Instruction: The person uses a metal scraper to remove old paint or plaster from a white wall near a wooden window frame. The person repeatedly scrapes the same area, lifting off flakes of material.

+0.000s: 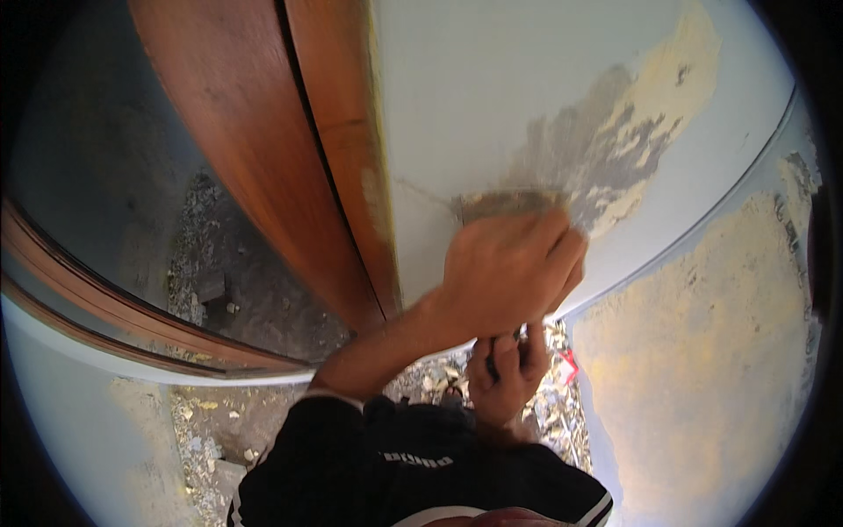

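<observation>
My left hand (514, 270) is closed and reaches across to the pale painted wall (454, 92). Beyond its knuckles a broad flat blade (510, 203), apparently of a putty knife, lies against the wall; the fingers hide its handle. A smeared grey patch with flaked, yellowish edges (612, 145) spreads up and right from the blade. Lower down, just beneath the left wrist, my right hand (504, 382) has its fingers curled around a dark object (491, 362). Most of that object is hidden, so its kind is unclear. Motion blurs the left hand slightly.
A brown wooden window frame (263, 145) with a reflecting glass pane (250, 277) stands to the left. Another wall (685, 369), yellowish and patchy, rises at right. Littered ground (556, 408) with pale debris and a red scrap (568, 366) lies below.
</observation>
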Tool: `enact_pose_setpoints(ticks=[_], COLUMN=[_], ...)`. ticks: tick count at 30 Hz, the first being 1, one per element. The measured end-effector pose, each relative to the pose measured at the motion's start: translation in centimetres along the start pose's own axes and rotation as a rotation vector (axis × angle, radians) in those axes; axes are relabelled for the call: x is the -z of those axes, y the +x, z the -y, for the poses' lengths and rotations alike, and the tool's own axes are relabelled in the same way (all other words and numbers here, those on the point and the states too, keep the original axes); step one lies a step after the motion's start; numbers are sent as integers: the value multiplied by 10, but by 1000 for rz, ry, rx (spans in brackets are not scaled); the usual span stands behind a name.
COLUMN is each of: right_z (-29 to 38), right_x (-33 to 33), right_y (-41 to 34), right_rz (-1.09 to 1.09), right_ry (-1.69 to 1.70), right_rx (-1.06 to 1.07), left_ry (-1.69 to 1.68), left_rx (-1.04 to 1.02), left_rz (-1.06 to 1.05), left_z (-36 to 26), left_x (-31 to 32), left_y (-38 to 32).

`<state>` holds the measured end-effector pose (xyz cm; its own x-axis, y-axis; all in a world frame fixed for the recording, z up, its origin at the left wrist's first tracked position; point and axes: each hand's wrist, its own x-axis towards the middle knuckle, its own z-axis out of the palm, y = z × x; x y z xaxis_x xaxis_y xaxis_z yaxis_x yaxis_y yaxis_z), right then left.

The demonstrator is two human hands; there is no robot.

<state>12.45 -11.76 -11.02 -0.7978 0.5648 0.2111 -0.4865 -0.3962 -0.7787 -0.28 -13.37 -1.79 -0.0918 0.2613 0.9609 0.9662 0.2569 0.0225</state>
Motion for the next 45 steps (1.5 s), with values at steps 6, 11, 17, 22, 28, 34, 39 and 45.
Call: enact_pose_setpoints(ticks=[6, 11, 17, 22, 28, 34, 39, 45], right_z=[-2, 9, 7, 12, 23, 22, 17, 25], right_x=[12, 5, -1, 4, 1, 8, 9, -10], right_y=[-7, 12, 21, 16, 14, 12, 15, 32], right_rz=[59, 104, 73, 93, -13, 79, 74, 48], right_ry=[-40, 49, -41, 58, -12, -25, -40, -1], right_rx=[11, 32, 65, 86, 62, 21, 32, 65], left_ry=[-62, -11, 30, -13, -85, -29, -91, 18], left_rx=[-42, -26, -71, -71, -29, -65, -15, -59], left_rz=[-27, -13, -86, -47, -38, -88, -7, -52], left_z=[-1, 1, 3, 1, -1, -3, -3, 1], left_x=[0, -6, -9, -11, -11, -8, -10, -9], left_y=[2, 15, 23, 22, 30, 19, 13, 43])
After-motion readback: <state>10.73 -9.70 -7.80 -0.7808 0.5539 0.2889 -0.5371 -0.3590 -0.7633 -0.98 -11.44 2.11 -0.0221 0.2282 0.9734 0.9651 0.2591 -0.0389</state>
